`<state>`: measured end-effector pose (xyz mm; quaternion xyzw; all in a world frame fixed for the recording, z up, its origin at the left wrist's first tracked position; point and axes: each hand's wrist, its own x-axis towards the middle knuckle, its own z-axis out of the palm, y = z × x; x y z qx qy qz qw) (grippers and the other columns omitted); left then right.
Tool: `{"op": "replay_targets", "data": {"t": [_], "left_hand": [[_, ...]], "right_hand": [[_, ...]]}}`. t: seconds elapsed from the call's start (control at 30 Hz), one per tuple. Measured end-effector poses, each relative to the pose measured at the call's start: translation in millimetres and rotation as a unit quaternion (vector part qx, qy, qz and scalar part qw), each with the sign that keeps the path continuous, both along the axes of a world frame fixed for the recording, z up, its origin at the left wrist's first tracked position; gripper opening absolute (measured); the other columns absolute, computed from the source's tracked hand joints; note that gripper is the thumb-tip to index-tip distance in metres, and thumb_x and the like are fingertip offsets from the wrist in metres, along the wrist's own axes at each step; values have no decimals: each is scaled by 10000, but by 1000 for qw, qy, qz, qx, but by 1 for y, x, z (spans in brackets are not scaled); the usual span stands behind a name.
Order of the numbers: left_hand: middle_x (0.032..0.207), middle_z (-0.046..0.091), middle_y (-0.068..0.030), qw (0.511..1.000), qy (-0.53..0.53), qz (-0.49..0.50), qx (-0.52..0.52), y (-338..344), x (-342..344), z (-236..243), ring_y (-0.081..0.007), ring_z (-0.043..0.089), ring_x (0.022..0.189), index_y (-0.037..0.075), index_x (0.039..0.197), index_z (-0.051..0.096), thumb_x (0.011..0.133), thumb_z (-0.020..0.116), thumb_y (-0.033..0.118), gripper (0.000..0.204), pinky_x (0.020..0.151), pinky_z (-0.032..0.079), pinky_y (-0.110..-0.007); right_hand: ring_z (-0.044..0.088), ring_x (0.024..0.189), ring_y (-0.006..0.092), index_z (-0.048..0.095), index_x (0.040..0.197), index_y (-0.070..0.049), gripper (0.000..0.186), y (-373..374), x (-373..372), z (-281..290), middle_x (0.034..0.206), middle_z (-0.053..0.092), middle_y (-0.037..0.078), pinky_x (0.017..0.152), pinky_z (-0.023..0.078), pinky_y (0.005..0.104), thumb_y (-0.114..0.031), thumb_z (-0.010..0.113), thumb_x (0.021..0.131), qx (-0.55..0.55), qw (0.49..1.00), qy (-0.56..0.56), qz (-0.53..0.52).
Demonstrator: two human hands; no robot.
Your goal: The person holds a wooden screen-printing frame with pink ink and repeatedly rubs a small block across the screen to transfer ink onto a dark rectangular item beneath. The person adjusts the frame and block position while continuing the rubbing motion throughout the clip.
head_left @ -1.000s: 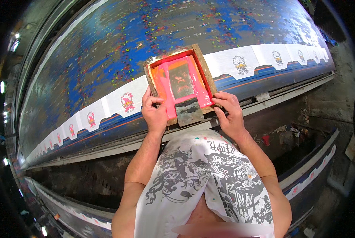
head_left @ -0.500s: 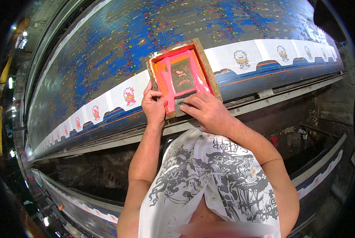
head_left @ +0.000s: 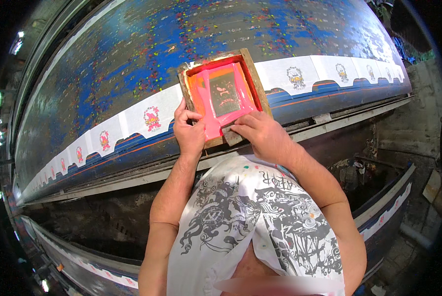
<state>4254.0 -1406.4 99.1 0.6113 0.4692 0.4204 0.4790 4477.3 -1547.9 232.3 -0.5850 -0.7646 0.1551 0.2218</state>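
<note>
A wooden screen-printing frame (head_left: 258,81) lies on the strip of white cut pieces at the table's near edge. Pink ink (head_left: 212,126) coats the screen around a dark see-through window (head_left: 226,93) with a small design in it. My left hand (head_left: 189,132) grips the frame's left side near its lower corner, fingers closed on the rail. In my right hand (head_left: 264,134) is a greyish squeegee (head_left: 233,137), pinched at the near end of the screen against the ink. Its lower edge and part of my fingertips are hidden.
White pieces left of the frame (head_left: 153,118) bear emblems with pink; those to the right (head_left: 295,76) show emblems without it. The long table (head_left: 181,44) is blue and dark, speckled with paint. Behind me runs a second table edge (head_left: 90,266) with similar pieces.
The squeegee in my right hand has tilted and shifted slightly within the near end of the frame. My left hand keeps its hold; the whole view has shifted a little.
</note>
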Motion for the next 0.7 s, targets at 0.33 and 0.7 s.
{"op": "replay_targets", "data": {"t": [0.33, 0.7], "left_hand": [[1722, 590, -302, 999, 26, -3, 24, -1, 2, 2, -359, 621, 1573, 57, 866, 699, 825, 811, -114, 208, 1204, 523, -420], [1673, 600, -329, 998, 34, 3, 55, -2, 0, -9, -454, 591, 1581, 62, 907, 751, 813, 773, -121, 207, 1288, 479, -477]], "right_hand": [[726, 1263, 374, 789, 1361, -43, 461, 14, -8, -20, 1298, 756, 140, 1102, 596, 500, -117, 785, 905, 53, 998, -34, -6], [739, 1228, 445, 826, 1293, -75, 462, 152, 38, -44, 1241, 799, 198, 1072, 602, 539, 54, 747, 856, 89, 995, -22, -50]]}}
